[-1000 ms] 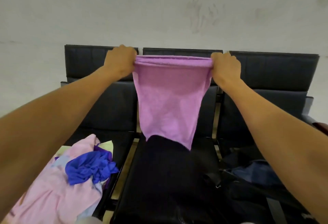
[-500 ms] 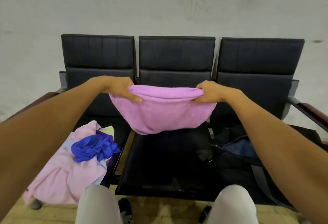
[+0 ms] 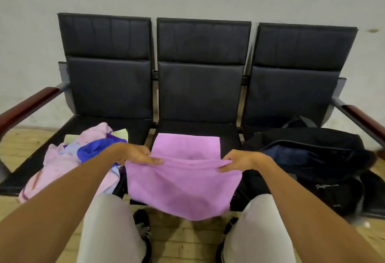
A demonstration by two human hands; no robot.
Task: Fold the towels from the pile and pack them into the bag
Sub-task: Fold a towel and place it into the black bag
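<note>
The left hand [image 3: 137, 154] and the right hand [image 3: 239, 161] each pinched one end of a fold in the purple towel [image 3: 183, 183], with fingers curled on the cloth. The far half of the towel lay flat on the middle seat [image 3: 198, 129] of the black bench, and the near half hung over the front edge of the seat, between the knees of the person. The pile of towels [image 3: 68, 160], pink and blue, lay on the left seat. The black bag [image 3: 312, 154] sat on the right seat with its zip open, just beside the right hand.
</note>
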